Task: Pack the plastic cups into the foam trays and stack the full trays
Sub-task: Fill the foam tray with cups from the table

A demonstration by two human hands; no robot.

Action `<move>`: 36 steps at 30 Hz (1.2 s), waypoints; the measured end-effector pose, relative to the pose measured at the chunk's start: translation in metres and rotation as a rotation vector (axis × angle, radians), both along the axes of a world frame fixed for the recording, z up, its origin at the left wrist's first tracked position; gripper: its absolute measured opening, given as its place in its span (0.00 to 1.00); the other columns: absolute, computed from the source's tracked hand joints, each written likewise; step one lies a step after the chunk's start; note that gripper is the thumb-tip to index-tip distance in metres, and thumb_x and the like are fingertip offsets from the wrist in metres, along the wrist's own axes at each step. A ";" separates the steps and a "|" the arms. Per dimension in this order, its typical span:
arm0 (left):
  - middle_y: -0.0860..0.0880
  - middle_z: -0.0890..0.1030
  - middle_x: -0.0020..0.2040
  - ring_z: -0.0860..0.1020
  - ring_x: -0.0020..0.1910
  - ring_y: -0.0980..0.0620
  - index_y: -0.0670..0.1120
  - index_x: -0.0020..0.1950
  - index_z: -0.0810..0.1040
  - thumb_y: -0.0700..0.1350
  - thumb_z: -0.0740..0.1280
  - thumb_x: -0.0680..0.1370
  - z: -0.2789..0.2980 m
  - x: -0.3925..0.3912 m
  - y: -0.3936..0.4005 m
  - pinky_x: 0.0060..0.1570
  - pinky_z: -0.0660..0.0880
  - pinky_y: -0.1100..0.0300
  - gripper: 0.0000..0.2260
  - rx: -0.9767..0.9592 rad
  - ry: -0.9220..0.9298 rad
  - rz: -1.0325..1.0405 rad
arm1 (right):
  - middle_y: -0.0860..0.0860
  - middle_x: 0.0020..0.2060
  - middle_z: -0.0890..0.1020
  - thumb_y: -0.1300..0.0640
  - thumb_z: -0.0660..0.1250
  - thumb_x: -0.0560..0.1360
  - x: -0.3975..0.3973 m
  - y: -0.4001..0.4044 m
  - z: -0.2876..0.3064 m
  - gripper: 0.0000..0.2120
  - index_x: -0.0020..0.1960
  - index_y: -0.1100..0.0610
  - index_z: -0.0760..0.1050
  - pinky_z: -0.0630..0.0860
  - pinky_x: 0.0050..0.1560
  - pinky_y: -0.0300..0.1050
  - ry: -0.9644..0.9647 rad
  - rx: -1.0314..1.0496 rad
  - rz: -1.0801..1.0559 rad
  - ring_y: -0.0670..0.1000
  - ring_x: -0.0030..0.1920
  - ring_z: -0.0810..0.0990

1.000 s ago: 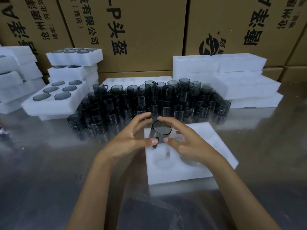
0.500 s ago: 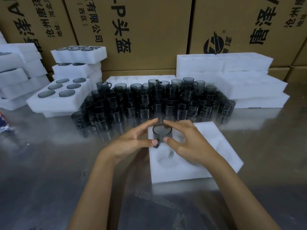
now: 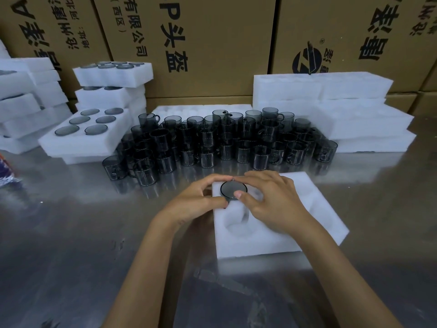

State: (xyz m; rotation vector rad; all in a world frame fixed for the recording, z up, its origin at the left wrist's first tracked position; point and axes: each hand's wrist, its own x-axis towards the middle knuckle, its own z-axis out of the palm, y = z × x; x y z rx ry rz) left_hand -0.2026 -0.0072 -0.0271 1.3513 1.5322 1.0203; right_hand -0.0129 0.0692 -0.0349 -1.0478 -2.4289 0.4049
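A white foam tray lies on the steel table in front of me. A smoky grey plastic cup sits low in its far-left pocket, only its round top showing. My left hand and my right hand curl around that cup's rim from both sides, thumbs at the near edge and forefingers meeting at the far edge. The pocket nearer to me in the tray is empty. Behind the tray stands a crowd of several loose grey cups with handles.
Filled foam trays are stacked at the left. Empty foam trays are piled at the right, and one more lies behind the cups. Cardboard boxes wall off the back. Bare steel table lies at the near left.
Both hands have lowered the cup, which stood above the tray a second ago, down into the far-left pocket. The view has shifted slightly.
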 end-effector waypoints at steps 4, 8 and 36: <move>0.56 0.84 0.57 0.81 0.58 0.56 0.57 0.61 0.81 0.42 0.73 0.65 -0.001 -0.001 0.002 0.60 0.77 0.57 0.25 0.027 -0.030 0.013 | 0.39 0.66 0.74 0.39 0.62 0.79 0.000 -0.001 0.003 0.19 0.69 0.37 0.73 0.52 0.66 0.44 0.009 -0.012 -0.008 0.44 0.68 0.63; 0.52 0.85 0.54 0.83 0.53 0.55 0.56 0.56 0.84 0.39 0.69 0.62 0.000 -0.009 0.002 0.48 0.77 0.64 0.24 0.066 -0.021 0.115 | 0.42 0.66 0.77 0.42 0.69 0.77 0.002 -0.004 0.009 0.19 0.67 0.44 0.78 0.60 0.68 0.41 0.145 -0.104 0.004 0.46 0.70 0.68; 0.38 0.73 0.64 0.66 0.68 0.37 0.42 0.57 0.76 0.37 0.71 0.74 -0.044 -0.072 0.005 0.68 0.63 0.42 0.12 0.191 0.567 1.008 | 0.40 0.67 0.66 0.45 0.71 0.72 0.036 0.005 0.014 0.29 0.71 0.43 0.69 0.67 0.71 0.54 0.109 -0.401 -0.146 0.50 0.73 0.65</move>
